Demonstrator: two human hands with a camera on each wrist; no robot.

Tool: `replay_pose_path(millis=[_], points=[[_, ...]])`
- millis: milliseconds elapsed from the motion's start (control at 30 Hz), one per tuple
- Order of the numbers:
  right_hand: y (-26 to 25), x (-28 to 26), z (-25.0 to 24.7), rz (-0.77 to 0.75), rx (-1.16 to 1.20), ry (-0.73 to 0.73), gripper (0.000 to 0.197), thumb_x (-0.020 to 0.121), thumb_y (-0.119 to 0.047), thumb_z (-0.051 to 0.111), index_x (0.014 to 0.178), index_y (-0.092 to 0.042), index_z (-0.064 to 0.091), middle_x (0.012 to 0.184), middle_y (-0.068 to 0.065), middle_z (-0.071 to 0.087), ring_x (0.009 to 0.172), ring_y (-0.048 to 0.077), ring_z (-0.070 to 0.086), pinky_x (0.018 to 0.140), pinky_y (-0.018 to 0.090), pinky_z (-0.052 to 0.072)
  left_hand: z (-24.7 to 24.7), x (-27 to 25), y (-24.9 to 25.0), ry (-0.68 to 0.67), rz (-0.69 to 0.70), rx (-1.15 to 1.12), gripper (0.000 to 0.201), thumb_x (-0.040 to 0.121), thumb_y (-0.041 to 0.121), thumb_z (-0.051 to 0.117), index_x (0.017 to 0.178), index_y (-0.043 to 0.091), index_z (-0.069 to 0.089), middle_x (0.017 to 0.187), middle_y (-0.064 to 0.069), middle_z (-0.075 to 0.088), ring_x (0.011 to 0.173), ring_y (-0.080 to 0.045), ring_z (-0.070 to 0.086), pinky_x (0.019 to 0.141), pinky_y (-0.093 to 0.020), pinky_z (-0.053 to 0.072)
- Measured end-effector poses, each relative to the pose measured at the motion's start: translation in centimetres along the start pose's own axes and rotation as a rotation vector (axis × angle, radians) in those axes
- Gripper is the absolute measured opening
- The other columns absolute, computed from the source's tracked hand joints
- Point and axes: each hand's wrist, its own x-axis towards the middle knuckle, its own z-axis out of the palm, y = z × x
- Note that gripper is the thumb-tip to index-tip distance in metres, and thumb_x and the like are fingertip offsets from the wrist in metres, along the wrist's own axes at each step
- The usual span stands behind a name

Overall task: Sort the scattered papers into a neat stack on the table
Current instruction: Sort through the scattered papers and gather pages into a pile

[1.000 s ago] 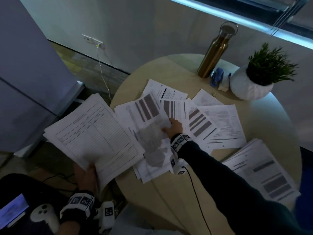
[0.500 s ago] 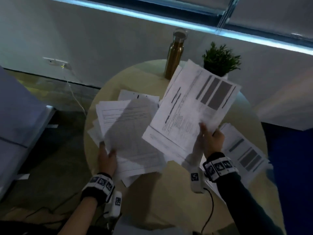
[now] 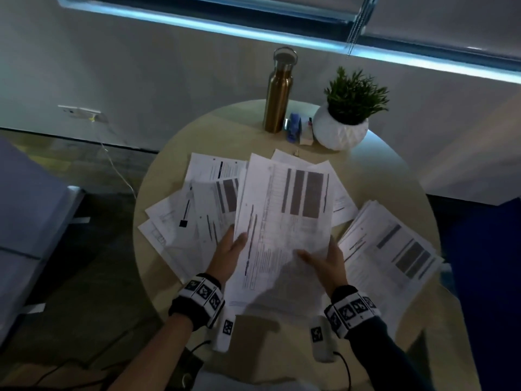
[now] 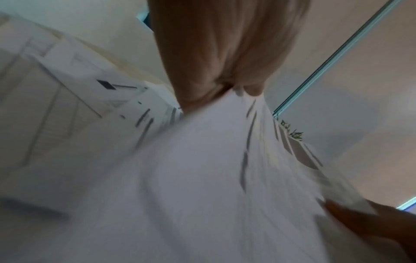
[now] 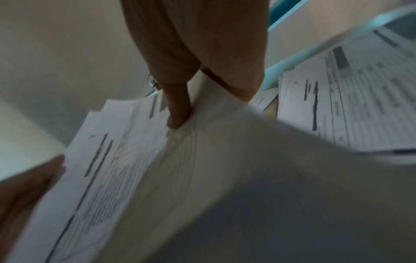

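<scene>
Both hands hold one bundle of papers [image 3: 282,221] at frame centre.
The left hand [image 3: 225,256] and right hand [image 3: 327,263] each grasp its lower edge, thumbs on top, above the round table [image 3: 394,176].

The room is dim. A cold blue strip of light [image 3: 282,42] glows along the top of the wall, and the desk [image 3: 375,176] under it looks pale on its far side. The held papers [image 3: 282,221] drop a dark shadow on the near desk. The floor at the left is almost black. Straight lines bend near the edges of the head view. Both wrist views are smeared and fuzzy, brighter, with soft grey shade low down
</scene>
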Motion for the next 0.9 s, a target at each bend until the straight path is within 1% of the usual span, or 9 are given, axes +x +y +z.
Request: replay_pose_path(millis=[67, 167, 300, 433, 533, 600, 700, 800, 900], points=[[0.6, 0.3, -0.3, -0.025, -0.182, 0.034, 0.038, 0.071, -0.013, 0.078, 0.106, -0.006, 0.063, 0.096, 0.008, 0.070, 0.092, 0.031, 0.067, 0.078, 0.043, 0.057, -1.0, 1.0, -0.5, 0.072, -0.072, 0.040, 0.039, 0.092, 0.041, 0.049, 0.125, 0.022, 0.044, 0.136, 0.000, 0.043, 0.128, -0.017, 0.041, 0.111, -0.034, 0.030], [1.9, 0.6, -1.4, -0.005, -0.255, 0.156, 0.034, 0.077, -0.004, 0.068, 0.111, 0.000, 0.063, 0.104, 0.019, 0.068, 0.099, 0.034, 0.063, 0.083, 0.034, 0.048, -2.8, 3.6, -1.1, 0.411, -0.357, 0.357, 0.093, 0.072, 0.050, 0.071, 0.140, 0.005, 0.026, 0.148, -0.018, 0.022, 0.136, -0.036, 0.024, 0.111, -0.046, 0.023], [2.9, 0.8, -2.5, 0.044, -0.234, 0.168, 0.035, 0.081, -0.001, 0.064, 0.115, 0.001, 0.061, 0.111, 0.021, 0.066, 0.101, 0.031, 0.061, 0.086, 0.037, 0.047, -2.8, 5.6, -0.7, 0.420, -0.594, 0.515, 0.125, 0.066, 0.043, 0.079, 0.146, 0.000, -0.007, 0.155, -0.022, 0.001, 0.143, -0.039, 0.008, 0.113, -0.052, 0.019], [3.9, 1.3, -3.7, 0.089, -0.122, 0.248, 0.032, 0.082, -0.005, 0.065, 0.114, -0.002, 0.062, 0.109, 0.020, 0.066, 0.101, 0.034, 0.062, 0.085, 0.043, 0.050, -2.5, 6.7, -2.1, 0.419, -0.436, 0.348, 0.108, 0.071, 0.012, 0.079, 0.148, 0.006, 0.004, 0.151, -0.022, 0.027, 0.137, -0.037, 0.032, 0.110, -0.047, 0.032], [3.9, 1.6, -4.7, 0.123, -0.029, 0.294, 0.026, 0.082, -0.007, 0.067, 0.108, -0.004, 0.063, 0.104, 0.017, 0.067, 0.097, 0.034, 0.063, 0.084, 0.046, 0.052, -2.7, 6.1, -3.2, 0.474, -0.282, 0.311, 0.052, 0.078, 0.009, 0.071, 0.124, 0.001, 0.050, 0.121, -0.022, 0.061, 0.111, -0.035, 0.058, 0.088, -0.037, 0.047], [3.5, 2.4, -5.9, 0.169, 0.059, 0.321, 0.023, 0.082, -0.007, 0.067, 0.104, -0.002, 0.064, 0.097, 0.014, 0.066, 0.092, 0.031, 0.062, 0.078, 0.040, 0.052, -2.5, 6.3, -2.9, 0.511, -0.201, 0.321, 0.022, 0.090, 0.015, 0.057, 0.108, 0.004, 0.062, 0.099, -0.018, 0.067, 0.100, -0.030, 0.061, 0.080, -0.030, 0.042], [2.7, 2.3, -6.2, 0.199, 0.097, 0.240, 0.012, 0.082, -0.010, 0.069, 0.093, -0.007, 0.066, 0.089, 0.010, 0.067, 0.084, 0.027, 0.062, 0.072, 0.035, 0.053, -3.6, 5.1, -2.9, 0.560, -0.085, 0.390, 0.030, 0.096, 0.012, 0.044, 0.117, -0.003, 0.060, 0.111, -0.018, 0.066, 0.105, -0.030, 0.059, 0.086, -0.027, 0.038], [2.1, 3.1, -5.8, 0.182, 0.051, 0.139, 0.007, 0.080, -0.011, 0.070, 0.080, -0.016, 0.066, 0.083, 0.007, 0.068, 0.080, 0.026, 0.064, 0.075, 0.040, 0.054, -5.0, 4.3, -3.5, 0.435, 0.030, 0.344, 0.040, 0.095, -0.001, 0.040, 0.134, 0.004, 0.046, 0.120, -0.003, 0.053, 0.109, -0.016, 0.049, 0.097, -0.023, 0.033], [2.2, 4.1, -5.0, 0.163, 0.025, 0.161, 0.004, 0.080, -0.010, 0.070, 0.079, -0.013, 0.067, 0.080, 0.008, 0.068, 0.079, 0.027, 0.064, 0.071, 0.039, 0.053, -7.0, 4.0, -4.4, 0.293, -0.004, 0.258, 0.035, 0.092, 0.000, 0.050, 0.126, 0.005, 0.055, 0.124, -0.009, 0.058, 0.116, -0.021, 0.053, 0.099, -0.032, 0.041]])
